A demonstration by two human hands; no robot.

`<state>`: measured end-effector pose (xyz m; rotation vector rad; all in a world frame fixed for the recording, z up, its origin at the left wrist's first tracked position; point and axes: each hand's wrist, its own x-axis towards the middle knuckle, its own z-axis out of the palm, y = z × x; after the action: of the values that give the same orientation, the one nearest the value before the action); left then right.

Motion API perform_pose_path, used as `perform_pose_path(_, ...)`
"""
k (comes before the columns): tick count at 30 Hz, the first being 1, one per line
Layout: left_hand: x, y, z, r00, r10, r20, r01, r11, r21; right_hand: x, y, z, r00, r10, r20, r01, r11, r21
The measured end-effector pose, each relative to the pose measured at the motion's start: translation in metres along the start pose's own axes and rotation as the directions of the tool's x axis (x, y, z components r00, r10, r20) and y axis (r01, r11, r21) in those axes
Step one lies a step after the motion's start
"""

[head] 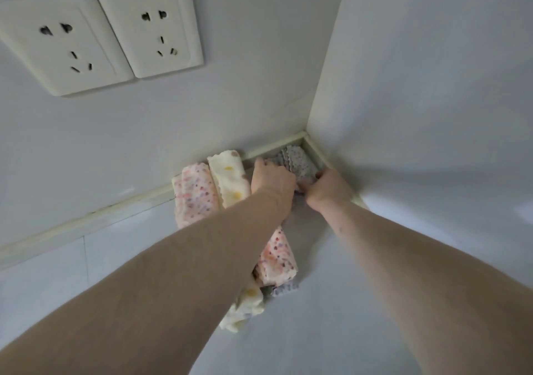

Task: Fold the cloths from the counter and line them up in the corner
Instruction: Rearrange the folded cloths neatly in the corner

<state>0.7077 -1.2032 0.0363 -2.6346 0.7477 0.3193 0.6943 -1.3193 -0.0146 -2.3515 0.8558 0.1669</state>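
cloth was the whole business: a grey, wavy-edged folded cloth (pixel 297 161) lay tucked into the corner where the two pale walls met, on the pale grey worktop (pixel 317 317). the left hand (pixel 272 178) lay on its near left side, fingers curled down onto the fabric, and the right hand (pixel 328 186) pinched its right edge, so both grips held that cloth. beside it, to the left along the back wall, lay a cream folded cloth with yellow spots (pixel 229 177) and a pink speckled folded cloth (pixel 194 196), touching each other. such fabric looked light, soft and limp; it would likely slump if lifted by one corner, so holding both sides of the fold seemed wise. the left forearm hid part of the row and of more cloth nearer the camera, so their count stayed unclear. two white wall sockets (pixel 98 34) sat above.
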Motion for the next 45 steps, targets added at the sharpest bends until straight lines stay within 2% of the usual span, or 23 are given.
perform_pose_path(4, 0.006, 0.0, 0.004, 1.0, 0.0, -0.029, 0.001, 1.0, 0.019, 0.001, 0.008, 0.002, 0.993, 0.079, 0.083, -0.09, 0.985, 0.15)
perform_pose_path(6, 0.005, -0.001, 0.004, 0.998, -0.018, -0.052, 0.017, 0.999, -0.033, -0.002, 0.01, -0.004, 0.986, 0.132, 0.101, -0.158, 0.932, 0.326)
perform_pose_path(8, 0.0, -0.004, 0.0, 0.996, -0.039, -0.086, 0.028, 0.991, -0.127, -0.006, 0.01, -0.013, 0.976, 0.179, 0.12, -0.216, 0.833, 0.509)
perform_pose_path(11, -0.018, -0.017, -0.02, 0.972, -0.085, -0.218, 0.014, 0.951, -0.308, -0.019, 0.004, -0.03, 0.968, 0.205, 0.142, -0.241, 0.62, 0.747)
perform_pose_path(12, -0.027, -0.024, -0.029, 0.955, -0.111, -0.274, -0.002, 0.924, -0.382, -0.026, 0.001, -0.038, 0.967, 0.208, 0.15, -0.242, 0.547, 0.802)
perform_pose_path(14, -0.052, -0.04, -0.044, 0.895, -0.172, -0.412, -0.067, 0.861, -0.505, -0.044, -0.002, -0.055, 0.965, 0.189, 0.18, -0.25, 0.473, 0.845)
perform_pose_path(17, -0.105, -0.063, -0.048, 0.772, -0.262, -0.579, -0.183, 0.781, -0.597, -0.081, -0.002, -0.071, 0.959, 0.131, 0.25, -0.282, 0.494, 0.823)
perform_pose_path(19, -0.142, -0.073, -0.036, 0.75, -0.27, -0.604, -0.223, 0.757, -0.615, -0.105, 0.001, -0.069, 0.956, 0.112, 0.272, -0.287, 0.553, 0.782)
perform_pose_path(22, -0.187, -0.076, -0.004, 0.783, -0.281, -0.555, -0.205, 0.726, -0.656, -0.139, 0.005, -0.056, 0.964, 0.072, 0.256, -0.237, 0.668, 0.706)
perform_pose_path(26, -0.22, -0.062, 0.045, 0.828, -0.362, -0.428, -0.123, 0.627, -0.769, -0.171, 0.01, -0.042, 0.972, -0.059, 0.227, -0.082, 0.823, 0.562)
perform_pose_path(31, -0.223, -0.034, 0.077, 0.923, -0.323, -0.208, 0.043, 0.625, -0.779, -0.184, 0.013, -0.023, 0.964, -0.129, 0.232, 0.025, 0.914, 0.406)
perform_pose_path(33, -0.224, -0.027, 0.082, 0.937, -0.327, -0.125, 0.102, 0.598, -0.795, -0.186, 0.016, -0.02, 0.962, -0.152, 0.228, 0.061, 0.929, 0.365)
perform_pose_path(36, -0.228, -0.025, 0.084, 0.928, -0.341, -0.152, 0.089, 0.598, -0.797, -0.189, 0.015, -0.02, 0.962, -0.188, 0.197, 0.109, 0.929, 0.353)
perform_pose_path(39, -0.234, -0.029, 0.083, 0.925, -0.319, -0.206, 0.036, 0.612, -0.79, -0.188, 0.01, -0.02, 0.97, -0.186, 0.153, 0.109, 0.905, 0.411)
perform_pose_path(45, -0.244, -0.03, 0.082, 0.953, -0.239, -0.188, -0.002, 0.611, -0.791, -0.185, 0.01, -0.013, 0.964, -0.171, 0.202, 0.117, 0.96, 0.254)
